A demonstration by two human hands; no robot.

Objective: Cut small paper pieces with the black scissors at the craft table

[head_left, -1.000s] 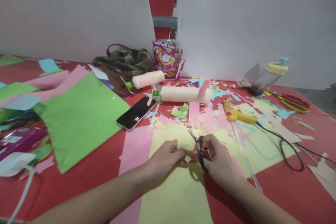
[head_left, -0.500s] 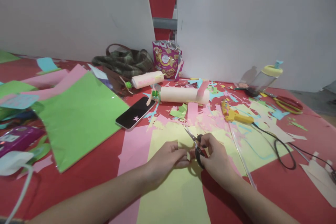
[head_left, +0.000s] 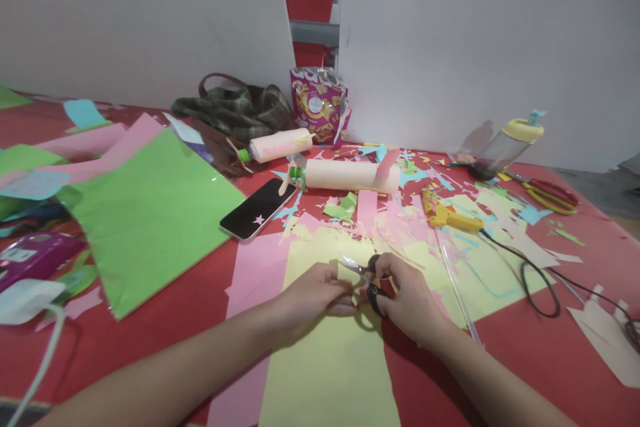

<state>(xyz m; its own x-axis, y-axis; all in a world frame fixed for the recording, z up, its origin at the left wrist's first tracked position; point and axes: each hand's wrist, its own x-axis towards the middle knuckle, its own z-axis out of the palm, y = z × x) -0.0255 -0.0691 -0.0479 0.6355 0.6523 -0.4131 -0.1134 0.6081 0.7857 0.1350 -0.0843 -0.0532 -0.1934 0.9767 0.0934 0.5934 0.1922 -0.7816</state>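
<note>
Right hand (head_left: pixel 407 293) grips black-handled metal scissors (head_left: pixel 364 271), blades against or just beside a small pale-yellow paper piece (head_left: pixel 345 274); left hand (head_left: pixel 323 292) pinches that piece, apparently to steady it, above the long pale-yellow paper sheet (head_left: pixel 330 377), toward the near edge of the red table (head_left: pixel 110 347).

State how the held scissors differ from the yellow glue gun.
The scissors are black-handled; the glue gun is yellow. The right hand holds the scissors, while the glue gun lies among paper scraps. The glue gun has a black cord; the scissors have none. Both are hand tools.
</note>
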